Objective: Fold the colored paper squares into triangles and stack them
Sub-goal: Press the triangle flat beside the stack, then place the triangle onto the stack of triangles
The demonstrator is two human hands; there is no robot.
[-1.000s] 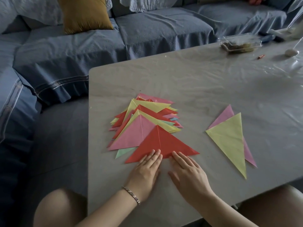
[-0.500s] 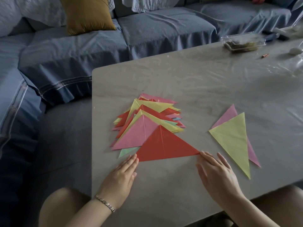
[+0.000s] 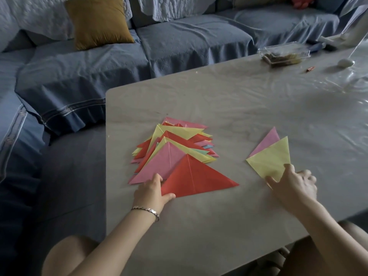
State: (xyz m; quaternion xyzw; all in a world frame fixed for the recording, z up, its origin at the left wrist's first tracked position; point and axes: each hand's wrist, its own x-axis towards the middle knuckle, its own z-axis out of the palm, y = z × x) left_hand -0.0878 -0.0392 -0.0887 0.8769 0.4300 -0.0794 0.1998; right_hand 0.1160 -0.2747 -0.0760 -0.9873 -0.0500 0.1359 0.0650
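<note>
A red paper triangle (image 3: 196, 179) lies at the front of a fanned pile of folded triangles (image 3: 175, 144) in pink, yellow, red and green on the grey table (image 3: 229, 108). My left hand (image 3: 152, 189) pinches the red triangle's left corner, thumb beneath and fingers on top. To the right lies a yellow triangle (image 3: 271, 158) on top of a pink triangle (image 3: 267, 141). My right hand (image 3: 292, 185) pinches the yellow triangle's near tip between thumb and forefinger.
A clear plastic box (image 3: 282, 53) with dark contents, a small white object (image 3: 346, 62) and a small red item (image 3: 310, 69) sit at the table's far right. A blue sofa (image 3: 179, 42) with a mustard cushion (image 3: 98, 21) runs behind and left.
My left hand moved from the table onto the red triangle's left corner and took hold of it. My right hand moved right from the red triangle's tip to the yellow triangle and pinched it.
</note>
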